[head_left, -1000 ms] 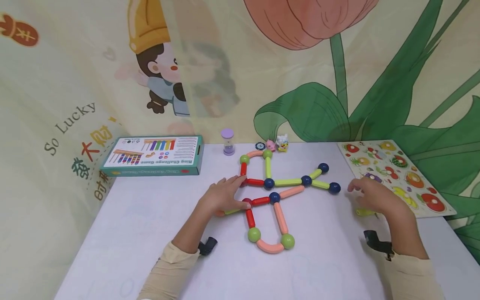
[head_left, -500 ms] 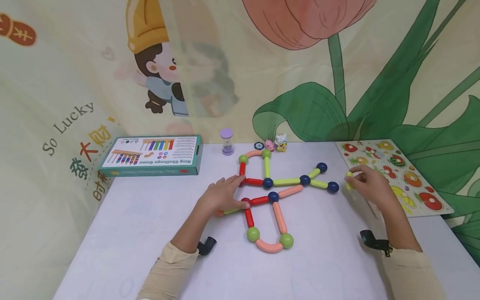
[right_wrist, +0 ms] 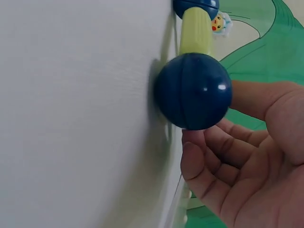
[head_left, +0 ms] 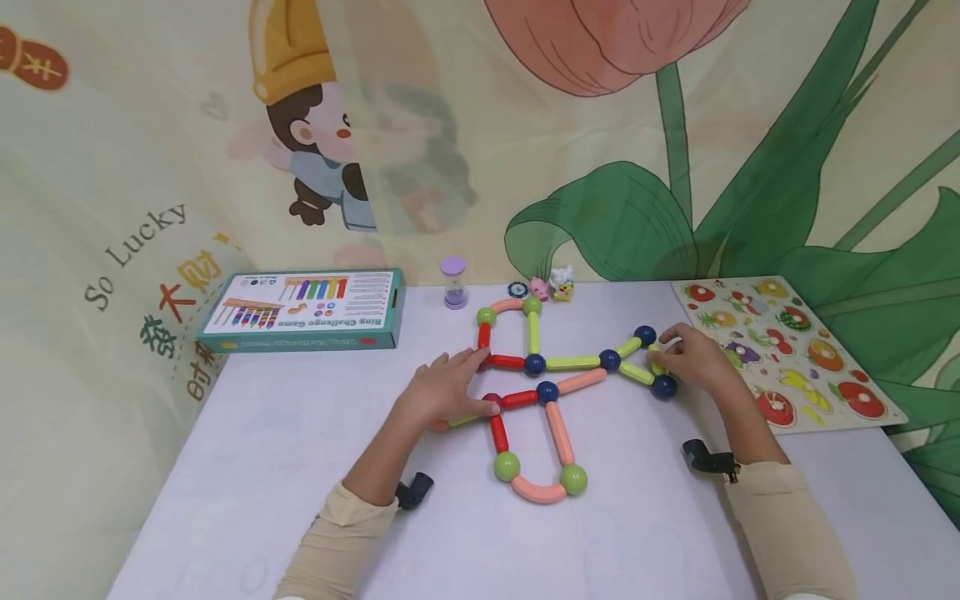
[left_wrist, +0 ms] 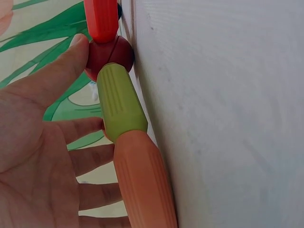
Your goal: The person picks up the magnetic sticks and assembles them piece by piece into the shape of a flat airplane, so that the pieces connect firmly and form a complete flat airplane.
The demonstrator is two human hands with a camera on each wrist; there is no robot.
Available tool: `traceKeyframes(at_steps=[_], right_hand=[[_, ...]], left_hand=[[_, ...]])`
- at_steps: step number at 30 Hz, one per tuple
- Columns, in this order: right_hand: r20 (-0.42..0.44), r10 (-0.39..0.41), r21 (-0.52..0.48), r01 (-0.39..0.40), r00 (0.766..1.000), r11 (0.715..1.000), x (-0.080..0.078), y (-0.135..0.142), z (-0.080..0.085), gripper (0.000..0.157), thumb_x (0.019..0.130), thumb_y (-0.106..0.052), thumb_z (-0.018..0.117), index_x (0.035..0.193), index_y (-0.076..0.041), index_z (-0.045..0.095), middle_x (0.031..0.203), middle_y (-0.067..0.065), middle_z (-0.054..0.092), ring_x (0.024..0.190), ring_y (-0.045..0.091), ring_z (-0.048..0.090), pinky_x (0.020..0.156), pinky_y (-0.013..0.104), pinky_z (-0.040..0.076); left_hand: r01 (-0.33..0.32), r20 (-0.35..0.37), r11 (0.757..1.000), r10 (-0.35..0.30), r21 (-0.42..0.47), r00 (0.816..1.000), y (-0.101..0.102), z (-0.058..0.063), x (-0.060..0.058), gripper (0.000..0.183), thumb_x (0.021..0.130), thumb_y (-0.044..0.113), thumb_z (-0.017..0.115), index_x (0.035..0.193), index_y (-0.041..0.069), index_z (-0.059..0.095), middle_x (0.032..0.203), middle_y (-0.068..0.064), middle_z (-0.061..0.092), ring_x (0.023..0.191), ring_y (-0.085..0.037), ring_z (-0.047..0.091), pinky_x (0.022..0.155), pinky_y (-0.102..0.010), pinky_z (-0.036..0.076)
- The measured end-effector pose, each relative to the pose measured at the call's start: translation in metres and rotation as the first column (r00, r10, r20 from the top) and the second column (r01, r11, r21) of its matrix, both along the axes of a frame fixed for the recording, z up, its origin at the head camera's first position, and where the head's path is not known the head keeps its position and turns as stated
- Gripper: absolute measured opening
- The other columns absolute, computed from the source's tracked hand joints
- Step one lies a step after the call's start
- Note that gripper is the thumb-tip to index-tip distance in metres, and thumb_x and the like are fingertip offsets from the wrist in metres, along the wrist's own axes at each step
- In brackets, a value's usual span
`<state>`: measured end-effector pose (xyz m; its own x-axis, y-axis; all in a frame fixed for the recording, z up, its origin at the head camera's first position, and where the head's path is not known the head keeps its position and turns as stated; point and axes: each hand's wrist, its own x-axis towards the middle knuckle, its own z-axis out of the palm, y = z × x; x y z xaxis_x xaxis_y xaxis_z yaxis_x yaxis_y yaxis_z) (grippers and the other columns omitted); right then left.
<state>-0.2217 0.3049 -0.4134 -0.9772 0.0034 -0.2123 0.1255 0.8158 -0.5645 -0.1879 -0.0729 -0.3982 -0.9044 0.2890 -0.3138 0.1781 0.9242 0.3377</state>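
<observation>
My right hand pinches a short yellow-green magnetic stick between two dark blue balls, the far ball and the near ball. In the right wrist view the near ball hides that stick. My left hand rests with spread fingers at the left end of the magnetic stick-and-ball figure. Its thumb touches a dark red ball in the left wrist view, and its fingertips lie behind a green stick and an orange stick.
A ring game box lies at the back left. A purple sand timer, a pink pig figurine and a white figurine stand along the back edge. A fruit puzzle board lies at the right.
My right hand picked up the yellow-green stick by the board and brought it left between the blue balls. The near blue ball has shifted slightly toward me. My left hand stays put.
</observation>
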Motion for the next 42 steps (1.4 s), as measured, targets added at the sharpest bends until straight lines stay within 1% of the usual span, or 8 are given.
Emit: traceKeyframes(at_steps=[7, 20, 26, 28, 31, 35, 38, 42], right_hand=[[-0.03, 0.019, -0.03, -0.02, 0.999, 0.999, -0.001, 0.002, -0.007, 0.063, 0.085, -0.037, 0.061, 0.131, -0.002, 0.034, 0.091, 0.015, 0.056, 0.076, 0.025, 0.051, 0.06, 0.029, 0.044], [-0.041, 0.039, -0.024, -0.04, 0.998, 0.999, -0.006, -0.001, -0.006, 0.06, 0.087, -0.034, 0.058, 0.133, -0.003, 0.034, 0.09, 0.015, 0.053, 0.075, 0.025, 0.049, 0.059, 0.029, 0.043], [-0.032, 0.076, -0.049, -0.078, 0.997, 0.996, -0.008, 0.0, -0.012, 0.07, 0.086, -0.036, 0.059, 0.139, -0.005, 0.026, 0.086, 0.015, 0.049, 0.073, 0.026, 0.047, 0.057, 0.03, 0.04], [-0.015, 0.104, -0.044, -0.105, 0.994, 0.993, -0.01, 0.001, -0.015, 0.075, 0.085, -0.04, 0.059, 0.142, -0.008, 0.022, 0.091, 0.018, 0.049, 0.078, 0.029, 0.048, 0.06, 0.034, 0.043], [0.018, 0.143, -0.027, -0.143, 0.99, 0.989, -0.015, 0.003, -0.017, 0.08, 0.084, -0.047, 0.057, 0.143, -0.01, 0.018, 0.114, 0.029, 0.046, 0.097, 0.041, 0.048, 0.074, 0.048, 0.046], [0.088, 0.175, -0.053, -0.171, 0.981, 0.984, -0.022, 0.005, -0.014, 0.085, 0.082, -0.052, 0.056, 0.144, -0.009, 0.016, 0.134, 0.033, 0.029, 0.116, 0.05, 0.035, 0.086, 0.061, 0.036], [0.132, 0.189, -0.086, -0.179, 0.973, 0.98, -0.028, 0.008, -0.01, 0.081, 0.082, -0.051, 0.058, 0.142, -0.01, 0.022, 0.124, 0.03, 0.041, 0.103, 0.044, 0.046, 0.08, 0.053, 0.042], [0.138, 0.19, -0.128, -0.172, 0.972, 0.977, -0.033, 0.013, -0.011, 0.073, 0.081, -0.047, 0.062, 0.136, -0.01, 0.033, 0.092, 0.016, 0.054, 0.075, 0.027, 0.051, 0.062, 0.035, 0.043]], left_hand=[[0.005, -0.001, 1.0, -0.005, -0.003, 1.0, -0.001, 0.002, 0.0, 0.092, 0.066, 0.056, 0.071, 0.142, 0.029, 0.027, 0.143, -0.003, 0.032, 0.129, -0.037, 0.025, 0.097, -0.061, 0.022], [0.008, 0.002, 1.0, -0.008, -0.005, 1.0, -0.001, -0.002, -0.001, 0.092, 0.066, 0.058, 0.07, 0.142, 0.03, 0.027, 0.144, -0.002, 0.03, 0.129, -0.038, 0.024, 0.097, -0.062, 0.021], [0.01, 0.0, 1.0, -0.01, -0.008, 1.0, -0.001, -0.002, -0.001, 0.092, 0.066, 0.058, 0.069, 0.143, 0.03, 0.026, 0.144, -0.003, 0.03, 0.129, -0.038, 0.024, 0.097, -0.062, 0.021], [0.008, 0.0, 1.0, -0.008, -0.008, 1.0, -0.001, -0.001, 0.0, 0.092, 0.066, 0.058, 0.07, 0.142, 0.03, 0.027, 0.144, -0.003, 0.03, 0.129, -0.038, 0.024, 0.097, -0.061, 0.021], [0.007, 0.001, 1.0, -0.007, -0.008, 1.0, -0.001, -0.001, 0.0, 0.092, 0.066, 0.058, 0.07, 0.142, 0.03, 0.027, 0.144, -0.003, 0.031, 0.129, -0.038, 0.024, 0.097, -0.061, 0.021], [0.008, 0.002, 1.0, -0.008, -0.006, 1.0, -0.002, -0.001, 0.0, 0.092, 0.066, 0.058, 0.07, 0.142, 0.03, 0.027, 0.144, -0.003, 0.03, 0.129, -0.038, 0.024, 0.097, -0.061, 0.021], [0.007, 0.001, 1.0, -0.007, -0.007, 1.0, -0.001, -0.002, -0.001, 0.092, 0.066, 0.058, 0.07, 0.142, 0.03, 0.027, 0.144, -0.002, 0.03, 0.129, -0.038, 0.024, 0.097, -0.061, 0.021], [0.005, -0.001, 1.0, -0.005, -0.009, 1.0, -0.001, -0.003, -0.001, 0.093, 0.065, 0.058, 0.07, 0.142, 0.03, 0.027, 0.144, -0.002, 0.031, 0.129, -0.038, 0.024, 0.097, -0.062, 0.021]])
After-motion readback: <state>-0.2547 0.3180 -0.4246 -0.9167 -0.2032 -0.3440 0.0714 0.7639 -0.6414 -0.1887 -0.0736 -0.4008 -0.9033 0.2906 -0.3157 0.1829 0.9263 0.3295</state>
